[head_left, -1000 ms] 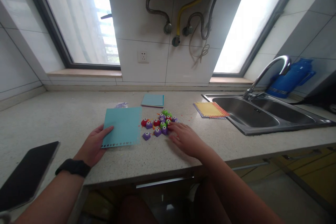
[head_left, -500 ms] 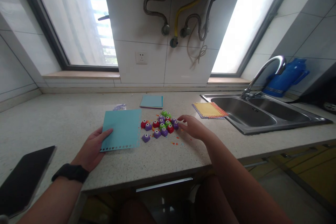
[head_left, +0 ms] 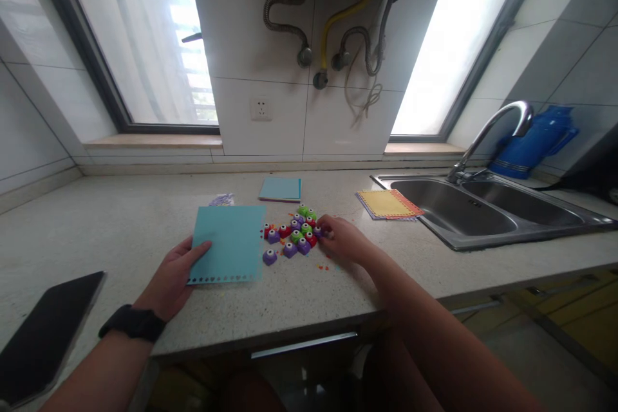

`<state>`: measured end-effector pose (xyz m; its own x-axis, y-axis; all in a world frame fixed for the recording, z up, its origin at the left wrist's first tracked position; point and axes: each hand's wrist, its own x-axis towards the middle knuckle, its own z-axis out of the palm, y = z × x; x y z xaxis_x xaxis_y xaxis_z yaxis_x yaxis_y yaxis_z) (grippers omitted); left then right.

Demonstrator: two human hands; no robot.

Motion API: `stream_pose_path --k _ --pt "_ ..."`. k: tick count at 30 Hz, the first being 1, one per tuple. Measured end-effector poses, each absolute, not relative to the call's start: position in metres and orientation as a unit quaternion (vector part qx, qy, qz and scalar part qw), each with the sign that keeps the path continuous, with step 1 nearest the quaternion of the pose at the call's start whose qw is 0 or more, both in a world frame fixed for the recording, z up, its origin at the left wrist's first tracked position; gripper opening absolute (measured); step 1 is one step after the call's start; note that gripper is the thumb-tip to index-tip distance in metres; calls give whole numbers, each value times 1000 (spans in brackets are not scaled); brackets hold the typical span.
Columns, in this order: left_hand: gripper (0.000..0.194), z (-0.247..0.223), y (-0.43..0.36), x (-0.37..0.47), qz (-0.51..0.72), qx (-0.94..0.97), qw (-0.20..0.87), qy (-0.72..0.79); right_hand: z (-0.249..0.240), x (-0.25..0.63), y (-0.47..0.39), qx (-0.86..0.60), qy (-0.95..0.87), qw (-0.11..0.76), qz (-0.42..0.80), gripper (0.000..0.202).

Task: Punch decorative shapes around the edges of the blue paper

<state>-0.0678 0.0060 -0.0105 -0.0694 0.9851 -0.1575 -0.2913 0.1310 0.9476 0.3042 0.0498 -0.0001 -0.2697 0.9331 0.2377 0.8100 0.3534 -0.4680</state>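
Note:
My left hand (head_left: pixel 176 277) grips the left edge of a light blue paper sheet (head_left: pixel 229 241), thumb on top. Shaped holes run along the sheet's bottom and right edges. Beside it lies a cluster of small purple, red and green punches with round white tops, among them a green punch (head_left: pixel 296 237) and a red punch (head_left: pixel 311 240). At the cluster's right side my right hand (head_left: pixel 338 236) has its fingers closed around a purple punch (head_left: pixel 317 232), partly hidden by them. One purple punch (head_left: pixel 270 257) sits apart, near the sheet's lower right corner.
Behind the cluster is a stack of blue paper (head_left: pixel 280 188). Yellow and orange sheets (head_left: pixel 386 204) lie near the steel sink (head_left: pixel 454 206). Paper scraps (head_left: pixel 222 199) are behind the held sheet. A dark tablet-like object (head_left: pixel 51 335) lies at left, a blue jug (head_left: pixel 533 141) at back right.
My right hand has moved slightly left and its fingers have closed on a purple punch. The view has shifted a little, and my left hand still holds the blue sheet.

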Motion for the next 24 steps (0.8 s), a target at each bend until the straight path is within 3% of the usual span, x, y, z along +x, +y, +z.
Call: stream_pose_path --k 6,10,16,24 --pt "39 -9 2 -62 557 368 571 478 20 309 59 -529 -777 288 185 27" --pt "45 -8 -1 -61 544 378 577 478 37 305 73 -451 -739 388 317 28" --pt "44 -7 -2 -59 519 404 574 488 56 282 99 -367 -670 492 416 32" --pt "51 -5 -5 -55 494 417 577 499 26 253 114 -301 -480 578 587 33"
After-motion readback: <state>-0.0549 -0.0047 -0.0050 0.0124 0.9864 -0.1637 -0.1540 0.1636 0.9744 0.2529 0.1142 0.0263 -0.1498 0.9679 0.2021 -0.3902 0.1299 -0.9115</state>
